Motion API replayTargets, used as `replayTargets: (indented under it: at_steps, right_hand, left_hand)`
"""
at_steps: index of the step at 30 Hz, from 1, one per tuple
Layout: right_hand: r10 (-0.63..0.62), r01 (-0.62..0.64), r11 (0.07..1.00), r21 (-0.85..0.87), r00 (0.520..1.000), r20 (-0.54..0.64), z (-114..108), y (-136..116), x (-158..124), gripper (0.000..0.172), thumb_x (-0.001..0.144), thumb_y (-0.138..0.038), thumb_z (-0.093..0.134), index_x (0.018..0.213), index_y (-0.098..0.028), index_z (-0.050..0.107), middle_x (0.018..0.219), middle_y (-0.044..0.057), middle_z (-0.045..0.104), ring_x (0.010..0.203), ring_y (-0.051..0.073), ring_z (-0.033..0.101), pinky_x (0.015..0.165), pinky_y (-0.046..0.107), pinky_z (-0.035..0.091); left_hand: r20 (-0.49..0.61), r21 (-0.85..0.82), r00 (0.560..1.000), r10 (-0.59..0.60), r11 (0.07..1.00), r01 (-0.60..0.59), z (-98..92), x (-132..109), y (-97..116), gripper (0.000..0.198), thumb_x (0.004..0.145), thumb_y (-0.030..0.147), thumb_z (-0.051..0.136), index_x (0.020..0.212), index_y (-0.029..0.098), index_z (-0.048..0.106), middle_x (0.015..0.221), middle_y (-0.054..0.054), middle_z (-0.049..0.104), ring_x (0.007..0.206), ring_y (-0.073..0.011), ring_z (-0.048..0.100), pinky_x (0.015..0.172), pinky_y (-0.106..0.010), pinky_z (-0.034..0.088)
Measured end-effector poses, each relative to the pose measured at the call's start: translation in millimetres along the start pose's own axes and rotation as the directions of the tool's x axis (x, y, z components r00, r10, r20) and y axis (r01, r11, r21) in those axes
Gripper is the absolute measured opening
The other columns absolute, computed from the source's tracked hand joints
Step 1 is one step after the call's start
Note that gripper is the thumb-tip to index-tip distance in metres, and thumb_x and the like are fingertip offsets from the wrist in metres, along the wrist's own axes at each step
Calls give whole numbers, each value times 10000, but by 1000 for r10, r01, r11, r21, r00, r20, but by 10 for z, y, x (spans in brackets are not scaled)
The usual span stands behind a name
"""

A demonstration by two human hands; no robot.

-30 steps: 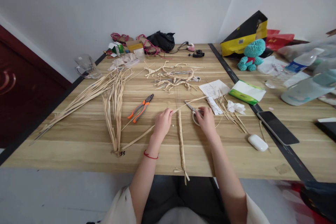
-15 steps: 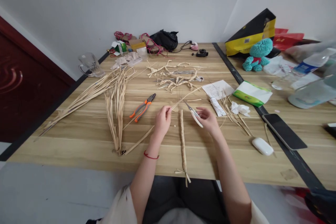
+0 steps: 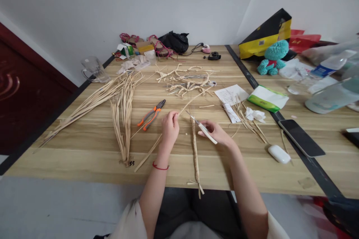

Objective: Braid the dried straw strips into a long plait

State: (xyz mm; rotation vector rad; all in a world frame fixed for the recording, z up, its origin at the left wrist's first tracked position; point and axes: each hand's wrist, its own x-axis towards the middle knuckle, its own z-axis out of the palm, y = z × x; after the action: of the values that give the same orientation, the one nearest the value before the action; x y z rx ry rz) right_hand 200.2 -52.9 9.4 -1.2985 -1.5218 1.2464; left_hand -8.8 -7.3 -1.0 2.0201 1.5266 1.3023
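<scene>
My left hand [image 3: 170, 129] is closed, pinching a pale straw strip [image 3: 193, 99] that runs up and to the right from the fingertips and also trails down to the left. In my right hand [image 3: 215, 132] is a pair of white-handled scissors [image 3: 206, 133], its blades pointing up and left towards the strip. Between my forearms lies a straw-wrapped stick [image 3: 195, 149], thin wires showing at its top and loose straw ends at its foot, over the table edge. Orange-handled pliers [image 3: 151, 115] rest left of my left hand.
A large straw bundle [image 3: 123, 119] spreads across the left. Wrapped branch shapes [image 3: 187, 82] lie further back. On the right are a white tube [image 3: 231, 112], straw scraps [image 3: 249, 121], a white case [image 3: 279, 154], a phone [image 3: 301, 137] and a tissue pack [image 3: 267, 98]. A glass mug [image 3: 95, 69] stands at the left edge.
My right hand has moved left with the scissors, whose blades are now closer to the wrapped stick's top. My left hand has shifted slightly left with the straw strip.
</scene>
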Motion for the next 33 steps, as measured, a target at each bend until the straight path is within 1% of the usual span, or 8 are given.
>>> replayTargets:
  at_steps: [2, 5, 10, 15, 23, 27, 30, 33]
  right_hand:
    - [-2, 1, 1000, 28, 1000, 16, 15, -2, 1, 457, 657, -415, 751, 1018, -168, 617, 864, 39, 656, 760, 168, 578, 689, 299, 462]
    - [11, -10, 997, 76, 1000, -10, 28, 16, 10, 482, 651, -422, 752, 1035, -169, 609, 850, 32, 655, 749, 161, 577, 689, 296, 461]
    - [18, -16, 998, 67, 1000, -21, 18, 25, 12, 463, 649, -430, 750, 1002, -157, 625, 729, 1, 618, 648, 129, 529, 588, 249, 410]
    - [5, -4, 999, 42, 1000, -25, 23, 18, 6, 435, 677, -454, 720, 970, -143, 637, 632, -16, 560, 554, 103, 449, 498, 226, 342]
    - [-1, 1, 1000, 12, 999, -50, 36, 59, 10, 409, 681, -510, 692, 849, -140, 640, 623, 0, 563, 514, 102, 448, 445, 214, 337]
    - [-18, 15, 999, -44, 997, -75, 46, 101, 32, 388, 695, -507, 682, 833, -147, 634, 626, 4, 584, 524, 108, 459, 461, 217, 342]
    - [-33, 15, 992, -125, 990, -140, 34, 152, 58, 381, 715, -506, 659, 864, -156, 638, 647, 18, 618, 550, 132, 502, 493, 234, 376]
    - [-70, -35, 944, -328, 951, -302, -13, 216, 77, 346, 765, -470, 602, 932, -169, 634, 698, 41, 656, 606, 174, 566, 558, 269, 418]
  left_hand:
    - [25, 26, 999, 30, 999, -31, -5, -5, 26, 176, 920, 216, 380, 943, 191, 552, 914, -69, 652, 891, -191, 586, 813, -321, 430]
    - [82, 56, 994, 69, 996, -74, -9, -15, 65, 176, 922, 208, 376, 944, 191, 550, 928, -64, 656, 899, -191, 582, 816, -323, 414]
    - [151, 102, 985, 81, 990, -97, -6, -28, 94, 191, 928, 200, 356, 956, 192, 545, 954, -63, 658, 914, -189, 581, 835, -331, 394]
    - [173, 105, 981, 83, 989, -102, 1, -25, 84, 190, 927, 197, 352, 962, 194, 539, 970, -67, 661, 923, -197, 583, 832, -340, 398]
    - [209, 115, 973, 102, 985, -127, 20, -31, 72, 199, 929, 187, 340, 972, 188, 534, 954, -72, 656, 923, -198, 591, 823, -336, 409]
    - [213, 130, 971, 109, 982, -139, 33, -34, 59, 197, 927, 185, 345, 977, 186, 536, 942, -74, 651, 916, -201, 589, 815, -341, 414]
    - [213, 126, 971, 104, 983, -133, 42, -35, 43, 201, 928, 189, 343, 979, 188, 537, 944, -77, 648, 915, -197, 589, 820, -340, 418]
    - [218, 116, 971, 94, 986, -122, 48, -35, 35, 199, 927, 191, 342, 976, 187, 536, 942, -78, 647, 906, -197, 589, 812, -337, 420]
